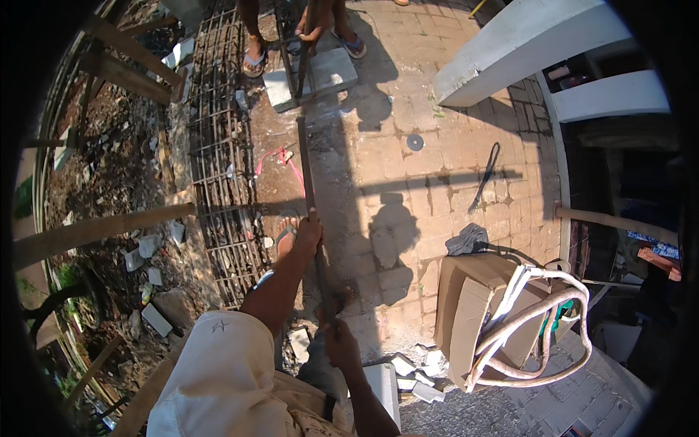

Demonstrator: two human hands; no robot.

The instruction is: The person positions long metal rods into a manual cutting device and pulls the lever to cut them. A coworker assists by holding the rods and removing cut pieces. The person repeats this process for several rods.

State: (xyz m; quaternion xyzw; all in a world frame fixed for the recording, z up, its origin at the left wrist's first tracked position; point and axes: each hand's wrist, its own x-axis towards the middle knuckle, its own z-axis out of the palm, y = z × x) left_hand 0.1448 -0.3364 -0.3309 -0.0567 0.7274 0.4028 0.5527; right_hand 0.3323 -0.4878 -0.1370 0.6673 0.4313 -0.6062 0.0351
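Both my hands grip one long, dark bar, which runs from near my body to a narrow tip by the concrete slabs ahead. My left hand is closed round its middle, the arm coming out of a white sleeve. Lower down, my right hand closes round the near end. A pink ribbon or cord lies on the ground left of the bar. My sandalled foot stands beside a long cage of steel rebar.
Another person's hand holds an upright bar over concrete slabs. A cardboard box with a pale coiled hose stands at right. A black strap loop and round disc lie on the paving. Rubble covers the left.
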